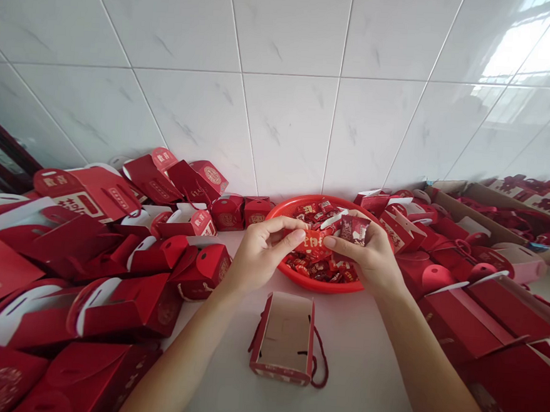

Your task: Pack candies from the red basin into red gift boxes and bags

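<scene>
Above a round red basket (326, 287) of wrapped candies, my left hand (266, 250) pinches one end of a red candy packet (314, 243) with gold lettering. My right hand (370, 253) is closed on the packet's other side and also holds a dark red candy packet (354, 229) and a whitish wrapper (334, 219). Below the basket, nearer to me, an open red box (286, 332) lies with its pale inside facing up. A dark red cord (324, 360) loops out from its right side.
Many red gift boxes (121, 308) are heaped at the left. More red boxes (474, 314) fill the right, with a brown carton (482, 205) behind them. A white tiled wall (285, 125) rises behind the white table (348, 368).
</scene>
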Tool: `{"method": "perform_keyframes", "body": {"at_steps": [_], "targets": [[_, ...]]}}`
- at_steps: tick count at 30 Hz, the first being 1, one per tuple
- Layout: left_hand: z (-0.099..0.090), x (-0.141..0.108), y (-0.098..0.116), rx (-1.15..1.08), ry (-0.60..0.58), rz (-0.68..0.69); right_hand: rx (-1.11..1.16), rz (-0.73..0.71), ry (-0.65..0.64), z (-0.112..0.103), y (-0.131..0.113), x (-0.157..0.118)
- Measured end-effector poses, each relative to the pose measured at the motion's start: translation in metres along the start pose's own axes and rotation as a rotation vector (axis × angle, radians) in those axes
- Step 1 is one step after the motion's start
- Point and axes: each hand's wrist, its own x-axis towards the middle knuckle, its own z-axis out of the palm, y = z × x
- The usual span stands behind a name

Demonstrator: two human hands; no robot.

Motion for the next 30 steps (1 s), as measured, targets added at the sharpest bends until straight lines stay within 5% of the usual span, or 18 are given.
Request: {"method": "perform_keyframes", "body": {"at_steps": [18, 30], "targets": [[0.0008, -0.0017, 0.002, -0.017, -0.049, 0.035, 0.059, -0.044, 0.008, 0.0041, 0.0041, -0.003], [0.0042, -0.0039, -0.0047, 0.069, -0.022, 0.202, 0.069, -0.077, 0.023, 0.0032, 0.002, -0.0016]]}}
